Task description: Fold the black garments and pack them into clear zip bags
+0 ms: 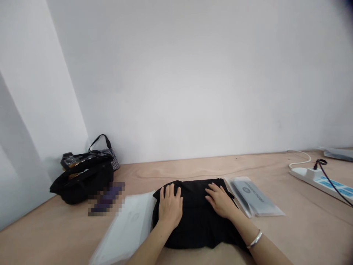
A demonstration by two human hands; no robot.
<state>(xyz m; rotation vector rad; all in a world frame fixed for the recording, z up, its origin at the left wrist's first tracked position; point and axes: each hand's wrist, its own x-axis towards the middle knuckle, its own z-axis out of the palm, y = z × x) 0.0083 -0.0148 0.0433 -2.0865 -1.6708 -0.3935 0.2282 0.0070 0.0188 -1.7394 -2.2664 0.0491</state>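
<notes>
A black piece of cloth, perhaps a folded garment (197, 221), lies on the wooden table in front of me. My left hand (171, 206) rests flat on its left part, fingers stretched out. On the upper right part lies my right hand (220, 200), palm down with the fingers spread; a silver bangle circles that wrist. Just left of the cloth, a stack of translucent plastic bags (127, 224) lies partly behind my left forearm. To the right, a frosted bag with dark printing (255, 197) touches or nearly touches the cloth's edge.
At the left stands an open black bag (82, 182) with a striped bag (114, 158) behind it. A blurred purple item (108, 198) lies nearby. On the right are a white power strip (325, 182) with cables and another plastic bag (339, 153). A white wall closes off the back.
</notes>
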